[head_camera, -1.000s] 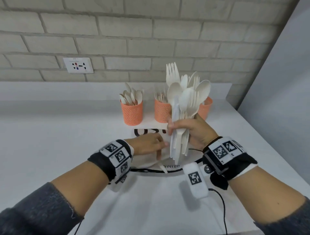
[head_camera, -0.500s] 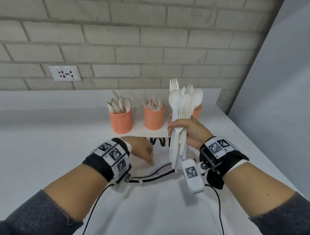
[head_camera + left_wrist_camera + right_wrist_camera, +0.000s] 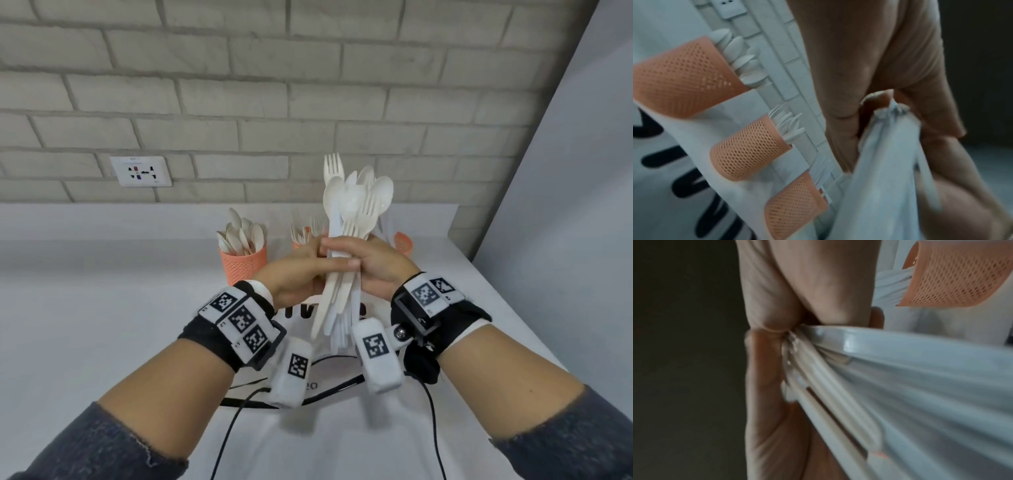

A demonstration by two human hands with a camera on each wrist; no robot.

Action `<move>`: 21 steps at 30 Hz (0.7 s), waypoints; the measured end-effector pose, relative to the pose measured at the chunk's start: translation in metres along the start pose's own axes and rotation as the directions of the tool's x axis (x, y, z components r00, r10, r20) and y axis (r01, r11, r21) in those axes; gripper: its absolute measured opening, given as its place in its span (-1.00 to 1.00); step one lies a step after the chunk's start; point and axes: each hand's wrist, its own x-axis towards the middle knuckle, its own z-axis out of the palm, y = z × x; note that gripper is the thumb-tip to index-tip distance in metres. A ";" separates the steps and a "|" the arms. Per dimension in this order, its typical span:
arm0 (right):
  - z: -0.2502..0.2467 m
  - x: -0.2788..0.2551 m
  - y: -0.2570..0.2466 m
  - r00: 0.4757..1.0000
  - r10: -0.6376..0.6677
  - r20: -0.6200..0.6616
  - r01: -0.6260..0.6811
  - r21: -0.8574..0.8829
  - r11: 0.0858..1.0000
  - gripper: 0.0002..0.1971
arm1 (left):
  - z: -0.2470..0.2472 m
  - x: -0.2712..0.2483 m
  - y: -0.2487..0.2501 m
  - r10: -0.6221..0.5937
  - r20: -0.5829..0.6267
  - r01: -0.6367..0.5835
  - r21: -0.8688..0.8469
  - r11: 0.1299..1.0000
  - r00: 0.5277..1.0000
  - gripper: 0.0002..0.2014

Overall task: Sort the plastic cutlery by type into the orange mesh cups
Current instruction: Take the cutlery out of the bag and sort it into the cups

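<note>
The right hand (image 3: 376, 270) clenches a bundle of white plastic cutlery (image 3: 349, 219) upright above the white table (image 3: 85, 325); the left hand (image 3: 291, 277) fingers pinch its handles. The printed black lettering (image 3: 657, 155) is unreadable. Three orange mesh cups (image 3: 241, 265) stand behind.

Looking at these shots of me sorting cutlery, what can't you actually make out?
- Middle cup, head view: mostly hidden behind the left hand and the cutlery bundle.
- Right cup, head view: the bundle and the right hand cover most of it, so its contents are unclear there.
- How many pieces are in the bundle: handles overlap and blur in both wrist views.
- Black lettering on the table: cut off by hands and wrist gear.
</note>
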 end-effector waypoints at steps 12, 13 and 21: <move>-0.007 0.016 -0.027 0.992 0.102 0.074 -0.064 -0.401 0.914 -0.85 | 0.003 0.020 0.003 0.057 -0.066 -0.063 -0.107 0.992 0.996 -0.91; -0.006 0.019 -0.026 0.994 0.089 0.058 -0.058 -0.411 0.910 -0.81 | 0.004 0.022 0.002 0.064 -0.088 -0.077 -0.149 0.986 0.994 -0.90; -0.028 0.017 -0.008 0.989 0.130 0.076 -0.100 -0.309 0.946 -0.46 | -0.012 0.031 0.018 0.096 -0.316 -0.252 -0.498 0.830 0.944 -0.82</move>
